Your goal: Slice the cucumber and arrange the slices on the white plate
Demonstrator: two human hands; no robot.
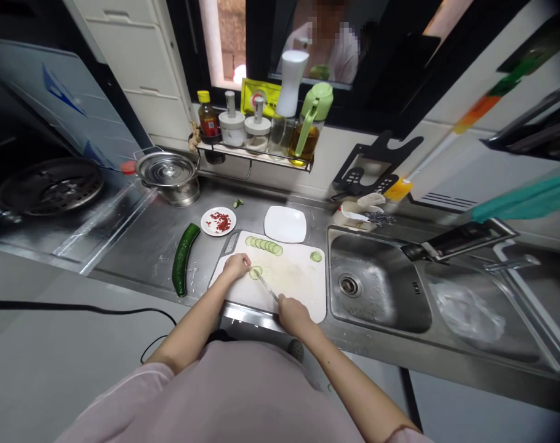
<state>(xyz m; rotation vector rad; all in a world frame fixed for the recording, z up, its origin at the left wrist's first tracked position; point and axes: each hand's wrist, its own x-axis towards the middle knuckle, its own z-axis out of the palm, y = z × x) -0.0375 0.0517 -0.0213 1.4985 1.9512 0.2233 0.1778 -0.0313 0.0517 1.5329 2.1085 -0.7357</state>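
Observation:
A white cutting board (293,280) lies on the steel counter in front of me. My left hand (236,267) rests curled on its left part, fingertips on a cucumber piece (255,272). My right hand (293,314) is closed round the handle of a knife (266,285), whose blade points up-left at that piece. A row of cucumber slices (264,245) lies along the board's far edge, and one single slice (316,256) sits at the far right. A whole cucumber (184,258) lies on the counter left of the board.
A small plate of red chili bits (218,221) and an empty white square plate (285,224) sit behind the board. The sink (376,289) is to the right. A lidded pot (168,175) stands at back left, near a condiment rack (256,144).

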